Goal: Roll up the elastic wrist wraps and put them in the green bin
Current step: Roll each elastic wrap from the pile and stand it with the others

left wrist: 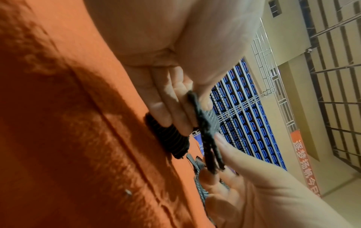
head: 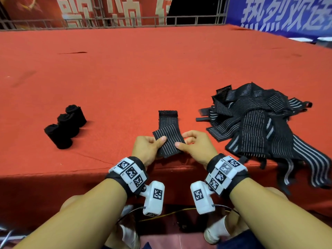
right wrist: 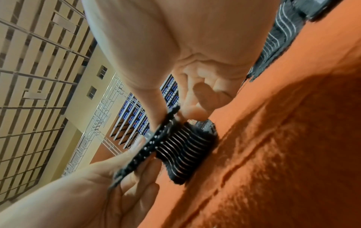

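both hands (head: 145, 150) (head: 195, 148) pinching folded wrist wrap (head: 168, 141); 3 rolled wraps (head: 65, 126) left.

Surface: red cloth-covered platform (head: 161, 72), creased along its near edge.
Left: three rolled wraps (head: 65, 126), black, standing on end in a touching diagonal row.
Centre, near edge: one striped wrap (head: 168, 123), far end flat on the cloth.
Right: pile of unrolled wraps (head: 260, 126), tangled; several ends hang over the near edge.

three rolled wraps (head: 65, 126), one held wrap (head: 168, 139), one loose pile (head: 260, 121)
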A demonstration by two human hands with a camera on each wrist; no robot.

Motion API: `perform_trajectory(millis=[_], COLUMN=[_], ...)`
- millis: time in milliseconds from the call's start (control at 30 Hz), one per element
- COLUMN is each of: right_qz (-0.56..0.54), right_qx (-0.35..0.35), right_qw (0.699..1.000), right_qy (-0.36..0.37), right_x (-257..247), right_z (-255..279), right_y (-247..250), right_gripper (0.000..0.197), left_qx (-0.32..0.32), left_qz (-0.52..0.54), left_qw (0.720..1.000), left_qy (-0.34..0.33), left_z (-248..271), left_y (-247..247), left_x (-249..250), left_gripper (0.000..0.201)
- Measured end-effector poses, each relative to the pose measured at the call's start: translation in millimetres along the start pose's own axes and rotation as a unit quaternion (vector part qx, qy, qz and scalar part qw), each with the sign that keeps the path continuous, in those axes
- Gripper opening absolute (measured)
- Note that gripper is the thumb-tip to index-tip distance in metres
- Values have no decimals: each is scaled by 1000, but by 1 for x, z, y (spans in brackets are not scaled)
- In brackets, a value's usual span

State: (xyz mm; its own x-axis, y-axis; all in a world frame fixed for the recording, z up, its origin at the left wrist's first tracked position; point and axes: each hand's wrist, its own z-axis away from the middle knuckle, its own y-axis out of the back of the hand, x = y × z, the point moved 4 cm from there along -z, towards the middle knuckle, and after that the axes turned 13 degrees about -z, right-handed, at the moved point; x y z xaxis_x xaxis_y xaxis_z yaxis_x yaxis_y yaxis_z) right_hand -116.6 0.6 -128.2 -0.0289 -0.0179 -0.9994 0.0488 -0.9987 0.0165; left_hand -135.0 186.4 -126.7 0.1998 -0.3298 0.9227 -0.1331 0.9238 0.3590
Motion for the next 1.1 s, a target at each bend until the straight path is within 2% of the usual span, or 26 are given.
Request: perform_trajectory(millis=[100,200,267,367,467,567,667,767,933,1000,1100], right_qz=[-11,-46,-58,-58,-53,-52,-5,54,86,83,68], right_qx=[3,-2,16,34,18,-7,-58,-83,-66,-61,-48], right_qw=[1000,999,998,998,998,997,991,985,976,974,975], right_qy=[-14,-23,-12,-4,2,59,119,138,190,202,207], right_x=[8,9,8,6,5,0,-2,0,-4,-5,-3], right_z=[-1,-2,-3,-3,2,9,11,10,9,7,3], right_y=[-5,-9,-8,-7,-7,-5,-4,-7,-9,-9,-7], right_gripper=[37,29,29,36,48,58,65,53,32,24,22], left_qx=[-11,-27,-53,-93,-94,-88,-91,-80,-87,-52,13], left_qz=[8,28,37,34,37,38,53,61,66,7,-156], left_qw=[1000,999,998,995,995,995,994,995,993,999,979], left_qy=[0,3,2,-4,3,9,16,28,36,0,-132], left_z=[3,5,6,11,11,8,6,2,2,0,-3], left_y=[-2,-4,-6,-8,-9,-8,-7,-5,-2,3,12], left_x=[3,5,6,7,6,2,1,2,4,4,8], left_gripper=[34,39,31,10,12,10,18,30,51,50,43])
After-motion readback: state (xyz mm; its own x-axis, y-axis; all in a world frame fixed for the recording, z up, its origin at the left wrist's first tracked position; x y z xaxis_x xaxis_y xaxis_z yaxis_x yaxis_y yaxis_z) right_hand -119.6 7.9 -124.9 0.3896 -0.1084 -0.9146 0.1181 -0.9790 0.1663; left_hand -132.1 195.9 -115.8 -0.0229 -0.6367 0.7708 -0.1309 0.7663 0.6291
